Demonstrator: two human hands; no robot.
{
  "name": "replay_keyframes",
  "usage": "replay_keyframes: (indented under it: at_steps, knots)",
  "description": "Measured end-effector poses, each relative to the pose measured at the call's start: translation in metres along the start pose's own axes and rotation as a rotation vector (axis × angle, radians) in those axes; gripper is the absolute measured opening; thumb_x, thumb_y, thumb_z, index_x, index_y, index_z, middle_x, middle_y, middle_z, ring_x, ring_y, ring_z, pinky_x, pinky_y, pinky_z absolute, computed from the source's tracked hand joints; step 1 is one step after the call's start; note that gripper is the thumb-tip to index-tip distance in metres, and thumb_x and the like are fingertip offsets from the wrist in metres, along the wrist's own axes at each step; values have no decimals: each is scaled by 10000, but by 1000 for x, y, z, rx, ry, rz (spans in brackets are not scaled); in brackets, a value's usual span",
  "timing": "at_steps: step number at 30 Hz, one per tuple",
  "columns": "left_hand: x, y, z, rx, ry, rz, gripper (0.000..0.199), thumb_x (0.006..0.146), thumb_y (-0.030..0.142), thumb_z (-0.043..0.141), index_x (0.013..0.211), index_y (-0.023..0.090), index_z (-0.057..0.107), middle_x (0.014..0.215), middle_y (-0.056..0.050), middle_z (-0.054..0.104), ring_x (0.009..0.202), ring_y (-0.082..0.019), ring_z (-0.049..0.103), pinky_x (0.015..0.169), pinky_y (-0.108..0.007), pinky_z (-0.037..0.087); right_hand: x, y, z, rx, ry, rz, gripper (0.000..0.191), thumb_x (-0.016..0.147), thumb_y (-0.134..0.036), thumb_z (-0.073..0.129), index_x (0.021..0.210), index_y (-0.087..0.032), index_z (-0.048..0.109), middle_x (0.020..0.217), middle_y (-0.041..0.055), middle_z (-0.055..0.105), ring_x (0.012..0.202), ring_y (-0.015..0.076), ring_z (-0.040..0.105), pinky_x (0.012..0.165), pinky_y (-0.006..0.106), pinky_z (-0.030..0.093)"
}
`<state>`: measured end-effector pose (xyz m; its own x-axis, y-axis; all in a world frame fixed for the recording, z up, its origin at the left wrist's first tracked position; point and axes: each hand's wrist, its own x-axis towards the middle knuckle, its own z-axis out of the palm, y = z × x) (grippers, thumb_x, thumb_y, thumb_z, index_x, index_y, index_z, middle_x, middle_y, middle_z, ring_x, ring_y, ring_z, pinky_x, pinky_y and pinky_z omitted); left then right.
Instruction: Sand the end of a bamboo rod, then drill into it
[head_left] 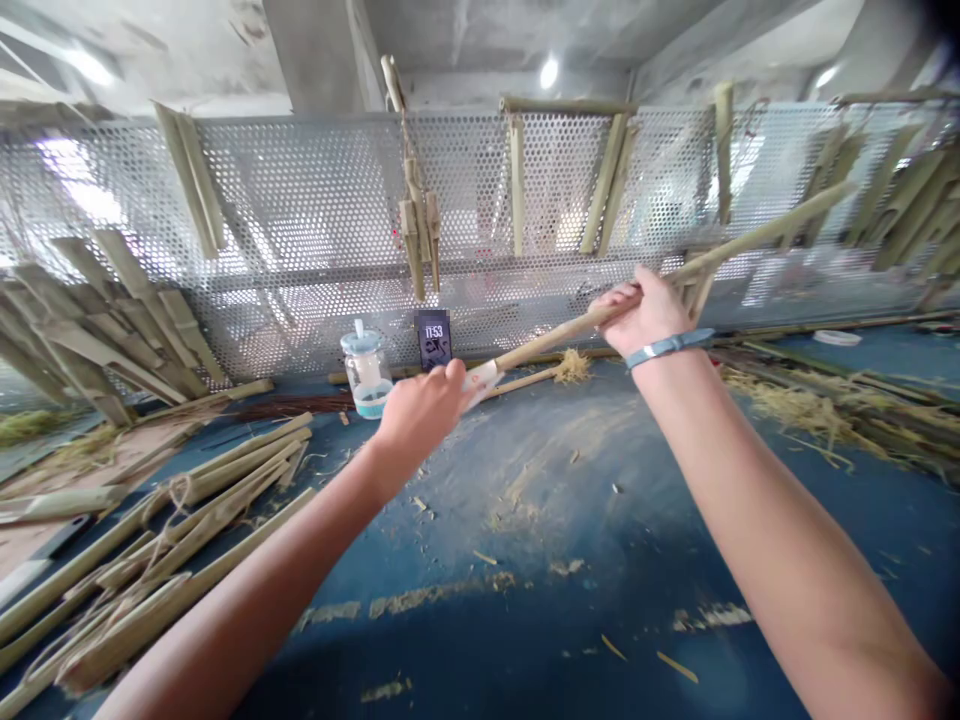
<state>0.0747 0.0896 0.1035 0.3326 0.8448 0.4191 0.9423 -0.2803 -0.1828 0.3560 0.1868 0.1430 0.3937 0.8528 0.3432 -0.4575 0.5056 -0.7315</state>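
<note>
A long pale bamboo stick (540,342) runs slantwise from my left hand up to the far right. My right hand (637,305) is closed around it near its middle, with a blue band (670,347) on the wrist. At the stick's lower left end, my left hand (426,405) is closed over a white piece of paper or cloth (482,380). This white piece lies against the stick; its exact kind is unclear. My left fingers hide the stick's near end. Behind the hands, a thinner stick with a frayed, straw-like tip (574,366) lies on the blue table (570,490).
A lidded glass jar (367,385) and a phone (434,340) stand at the back, by a perforated metal screen (300,200) hung with bamboo pieces. Bundled bamboo sticks (202,520) lie at left. Shavings (795,405) and strips lie at right.
</note>
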Motion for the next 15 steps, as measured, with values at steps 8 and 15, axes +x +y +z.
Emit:
replay_keyframes:
  at_steps: [8,15]
  knots:
    - [-6,16,-3,-314,-192,96,546,954,674,334,942,228,649,690,-17,678,583,-168,659,459,-228,378,-29,-46,-2,96,-178,-28,542,950,-490,393,511,-246,188,521,-69,81,474,126,48,429,282,198]
    - [-9,4,1,-245,-54,-81,371,1007,435,381,1106,146,593,924,-151,666,883,-301,678,652,-331,452,-79,25,61,111,-92,225,456,903,-446,456,573,-226,232,497,-79,217,455,100,244,508,249,335]
